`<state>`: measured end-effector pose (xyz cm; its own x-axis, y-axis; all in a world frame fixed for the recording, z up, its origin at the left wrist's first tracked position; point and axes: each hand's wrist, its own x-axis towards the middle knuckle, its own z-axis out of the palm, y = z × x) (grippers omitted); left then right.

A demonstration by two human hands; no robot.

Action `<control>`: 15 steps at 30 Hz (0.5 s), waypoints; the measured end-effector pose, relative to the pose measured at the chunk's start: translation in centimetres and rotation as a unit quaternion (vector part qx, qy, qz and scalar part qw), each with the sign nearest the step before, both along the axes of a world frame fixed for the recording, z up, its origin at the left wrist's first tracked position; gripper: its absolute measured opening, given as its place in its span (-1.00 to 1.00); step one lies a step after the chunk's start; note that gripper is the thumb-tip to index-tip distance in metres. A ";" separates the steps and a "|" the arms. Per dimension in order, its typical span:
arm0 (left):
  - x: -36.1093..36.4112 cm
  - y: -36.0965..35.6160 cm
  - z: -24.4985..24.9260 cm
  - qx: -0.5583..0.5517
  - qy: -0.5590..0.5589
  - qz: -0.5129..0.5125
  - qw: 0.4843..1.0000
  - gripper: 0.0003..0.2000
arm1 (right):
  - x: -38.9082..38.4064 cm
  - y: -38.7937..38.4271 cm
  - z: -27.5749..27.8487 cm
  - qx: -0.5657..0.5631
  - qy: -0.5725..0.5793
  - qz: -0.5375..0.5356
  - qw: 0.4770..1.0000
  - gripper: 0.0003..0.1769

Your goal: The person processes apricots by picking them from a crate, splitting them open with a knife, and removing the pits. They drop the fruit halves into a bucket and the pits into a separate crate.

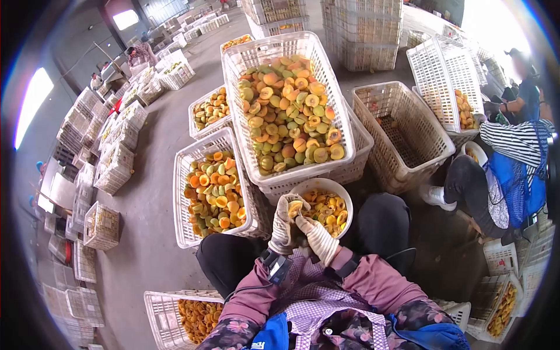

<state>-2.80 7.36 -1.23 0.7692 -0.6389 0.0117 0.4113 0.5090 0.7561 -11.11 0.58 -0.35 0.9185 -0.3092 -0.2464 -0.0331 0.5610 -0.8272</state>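
Note:
My gloved left hand (282,224) is closed around a cut apricot half (296,208), held up near its fingertips. Close beside it, my gloved right hand (318,238) has its fingers pressed together at the fruit; whether it grips a small tool is hidden. A round white bucket (349,201) with yellow fruit pieces stands just beyond both hands, between my knees. Behind the bucket, a large white crate (347,125) of halved apricots rests on another crate. To the left, a lower white crate (181,198) holds more orange and green halves.
An open crate (408,169) with little fruit stands right of the big one. At the right edge sits a co-worker (519,140) beside a tilted crate (434,81). Behind my left elbow is a crate (160,318) of orange pieces. Stacked crates (361,41) rise ahead.

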 end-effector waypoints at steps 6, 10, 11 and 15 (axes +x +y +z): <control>-0.2 0.4 2.6 0.037 0.022 -0.045 0.998 -0.71 | 0.0 -0.9 -4.6 -0.477 0.037 0.009 0.878 -0.54; -0.3 1.1 1.4 0.123 -0.211 0.014 0.970 -0.65 | -0.4 0.3 -5.5 -0.297 -0.058 0.053 0.952 -0.48; -0.3 1.1 1.2 0.115 -0.201 0.010 0.973 -0.65 | -1.7 -0.5 1.7 -0.145 0.096 0.163 0.971 -0.44; -0.3 0.5 1.0 0.141 -0.222 0.006 0.965 -0.60 | -0.9 0.2 -5.1 -0.420 0.089 0.128 0.894 -0.49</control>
<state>-3.14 7.91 -0.27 0.7362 -0.6554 0.1687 0.0110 0.2608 0.9653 -12.06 0.74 -5.41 0.9548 -0.2398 -0.1755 -0.2448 -0.3000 -0.9220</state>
